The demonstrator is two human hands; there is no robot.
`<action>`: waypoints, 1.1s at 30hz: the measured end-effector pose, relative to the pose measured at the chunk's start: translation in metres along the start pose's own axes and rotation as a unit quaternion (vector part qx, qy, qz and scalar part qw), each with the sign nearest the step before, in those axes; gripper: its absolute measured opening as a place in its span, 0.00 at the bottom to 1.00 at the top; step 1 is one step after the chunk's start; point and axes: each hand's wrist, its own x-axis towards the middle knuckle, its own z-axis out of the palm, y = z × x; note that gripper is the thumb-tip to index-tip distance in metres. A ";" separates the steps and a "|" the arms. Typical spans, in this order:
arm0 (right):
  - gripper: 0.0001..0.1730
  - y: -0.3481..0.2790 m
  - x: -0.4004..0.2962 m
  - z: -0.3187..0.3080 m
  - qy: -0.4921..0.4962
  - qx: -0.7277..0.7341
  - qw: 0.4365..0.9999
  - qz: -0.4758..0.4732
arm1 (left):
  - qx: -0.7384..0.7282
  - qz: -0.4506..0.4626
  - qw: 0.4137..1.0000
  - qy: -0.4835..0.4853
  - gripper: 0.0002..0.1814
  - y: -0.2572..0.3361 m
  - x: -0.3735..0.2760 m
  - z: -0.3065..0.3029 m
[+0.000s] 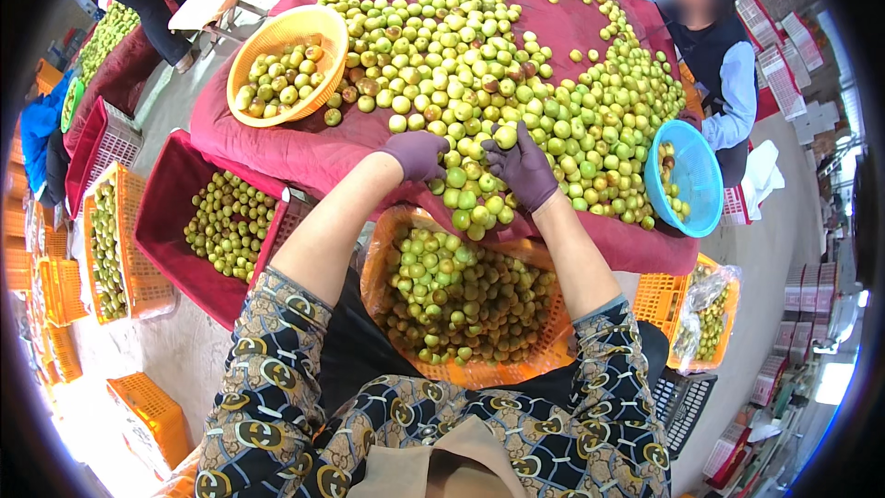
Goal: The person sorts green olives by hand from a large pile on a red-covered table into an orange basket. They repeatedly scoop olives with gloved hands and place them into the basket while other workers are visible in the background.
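Note:
A heap of green and brownish jujube-like fruits (pixel 456 48) covers a table draped in dark red cloth (pixel 228 111). Both hands wear thin purple gloves. At the table's near edge, my right hand (pixel 522 169) is closed around one yellow-green fruit (pixel 505 137), held between thumb and fingers. My left hand (pixel 417 155) is to its left with curled fingers beside the heap; whether it holds a fruit is hidden. Between the hands, fruits lie in a dip of the cloth. Below, an orange plastic crate with a clear liner (pixel 484 377) stands between my knees, partly filled with fruits.
An orange basket (pixel 332 34) of browner fruits sits at the table's left; a blue basket (pixel 702 187) is at the right, near a co-worker (pixel 719 62) reaching over the heap. A red-lined crate (pixel 162 221) stands at lower left, an orange crate (pixel 653 301) at lower right.

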 end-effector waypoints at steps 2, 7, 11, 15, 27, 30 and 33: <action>0.24 -0.008 0.019 -0.008 0.047 -0.004 0.999 0.001 | 0.035 -0.023 0.999 -0.013 0.26 0.014 -0.009 -0.009; 0.17 -0.047 0.091 0.011 0.195 -0.353 0.894 -0.194 | 0.089 -0.034 0.995 -0.033 0.20 0.021 -0.023 -0.010; 0.22 -0.041 0.136 -0.002 0.137 -0.743 0.640 -0.140 | 0.083 -0.013 0.996 -0.009 0.18 0.021 -0.007 -0.005; 0.13 -0.009 0.118 0.033 0.122 -0.800 0.561 -0.174 | 0.082 -0.036 0.996 -0.026 0.20 0.015 -0.009 -0.004; 0.26 -0.123 0.171 -0.072 0.137 -0.772 0.601 -0.155 | 0.111 -0.024 0.993 0.036 0.10 0.034 0.004 0.004; 0.24 -0.110 0.182 -0.081 0.174 -0.732 0.639 -0.161 | 0.111 -0.015 0.993 0.046 0.08 0.035 0.005 0.001; 0.20 -0.098 0.172 -0.064 0.138 -0.731 0.648 -0.164 | 0.122 -0.023 0.992 0.039 0.07 0.031 0.003 0.005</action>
